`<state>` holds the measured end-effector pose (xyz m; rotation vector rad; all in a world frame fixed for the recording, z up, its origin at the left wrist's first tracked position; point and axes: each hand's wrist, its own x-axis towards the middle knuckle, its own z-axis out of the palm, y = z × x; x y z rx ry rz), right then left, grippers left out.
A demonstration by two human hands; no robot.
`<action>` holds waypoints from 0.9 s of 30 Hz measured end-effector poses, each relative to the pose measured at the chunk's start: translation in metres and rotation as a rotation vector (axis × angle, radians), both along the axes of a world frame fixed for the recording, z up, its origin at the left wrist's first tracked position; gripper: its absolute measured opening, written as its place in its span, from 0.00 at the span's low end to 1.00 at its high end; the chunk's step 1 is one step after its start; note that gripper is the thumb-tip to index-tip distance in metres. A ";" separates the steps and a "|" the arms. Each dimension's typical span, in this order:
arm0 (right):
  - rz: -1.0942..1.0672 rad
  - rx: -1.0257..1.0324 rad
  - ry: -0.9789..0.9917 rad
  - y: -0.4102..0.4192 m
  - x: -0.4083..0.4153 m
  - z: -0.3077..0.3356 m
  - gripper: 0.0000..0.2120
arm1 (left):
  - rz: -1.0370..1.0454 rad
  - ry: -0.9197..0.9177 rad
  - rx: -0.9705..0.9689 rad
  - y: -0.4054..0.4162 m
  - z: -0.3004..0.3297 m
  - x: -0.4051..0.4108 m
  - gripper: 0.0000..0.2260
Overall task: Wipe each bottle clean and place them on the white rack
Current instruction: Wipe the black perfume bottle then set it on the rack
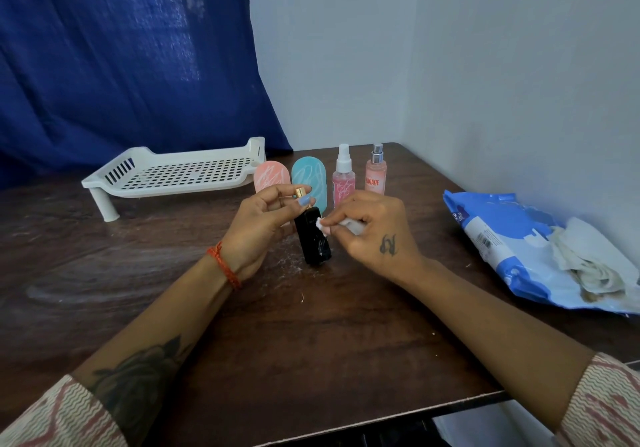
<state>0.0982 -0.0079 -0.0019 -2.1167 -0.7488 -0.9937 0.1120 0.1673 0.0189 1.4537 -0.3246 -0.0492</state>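
A black bottle with a gold cap stands tilted on the dark wooden table. My left hand pinches its cap between thumb and fingers. My right hand holds a small white wipe and presses it against the bottle's upper side. Behind them stand a pink oval bottle, a teal oval bottle, a pink spray bottle with a white top and a peach spray bottle with a silver top. The white perforated rack stands at the back left with nothing on it.
A blue and white wipes pack lies at the right edge, with crumpled used wipes on it. A blue curtain hangs behind the rack, and a white wall closes the right side. The table's near edge runs along the lower right.
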 end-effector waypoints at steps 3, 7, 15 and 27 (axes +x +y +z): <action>0.032 0.010 -0.031 0.002 -0.001 0.000 0.03 | -0.002 -0.004 0.014 0.001 0.000 0.000 0.10; 0.130 -0.007 0.008 0.003 -0.004 0.000 0.03 | -0.010 -0.011 0.005 -0.001 0.001 -0.002 0.10; 0.022 0.000 -0.011 0.001 -0.002 0.000 0.04 | -0.033 0.000 0.033 0.000 0.004 0.002 0.15; 0.089 -0.044 0.017 -0.001 -0.002 -0.001 0.03 | -0.054 -0.014 0.017 0.006 0.002 0.004 0.15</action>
